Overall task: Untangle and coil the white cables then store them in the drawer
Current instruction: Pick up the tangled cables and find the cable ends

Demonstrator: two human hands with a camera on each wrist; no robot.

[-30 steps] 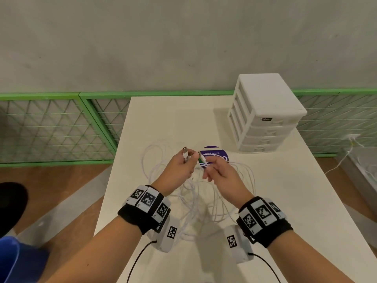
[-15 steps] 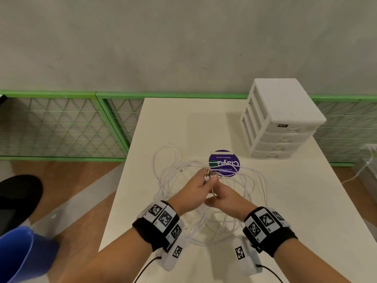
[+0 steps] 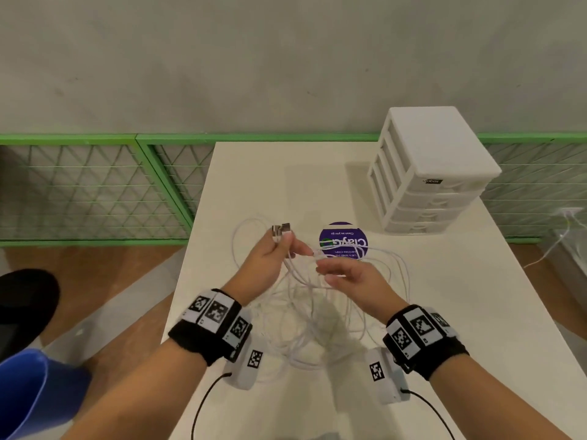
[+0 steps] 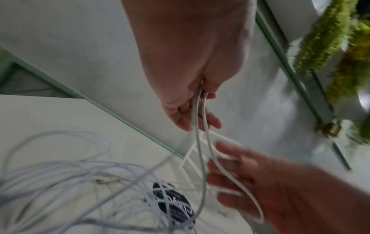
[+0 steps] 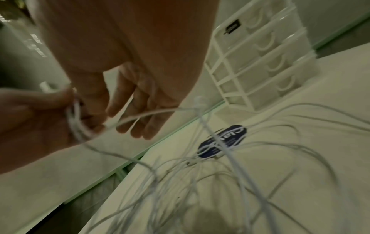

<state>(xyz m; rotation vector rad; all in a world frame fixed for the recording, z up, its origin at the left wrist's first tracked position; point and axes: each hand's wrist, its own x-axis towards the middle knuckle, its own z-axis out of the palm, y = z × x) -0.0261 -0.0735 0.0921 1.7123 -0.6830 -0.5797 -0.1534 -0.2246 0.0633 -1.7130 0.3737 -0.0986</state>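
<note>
A loose tangle of white cables lies on the cream table between my wrists. My left hand is raised above it and pinches two cable ends, their metal plugs sticking up past the fingers. In the left wrist view the two strands hang down from that pinch. My right hand hovers close beside it with fingers relaxed; one strand drapes across the fingers, ungripped. A small connector hangs just off its fingertips. The white drawer unit stands at the far right, all drawers closed.
A round purple sticker lies on the table under some cable loops. A green mesh fence runs behind and left of the table. A blue bin stands on the floor at the lower left.
The hands were together on the cable ends; they have drawn apart. My left hand lifted up and left with the plugs, and my right hand opened and dropped slightly right.
</note>
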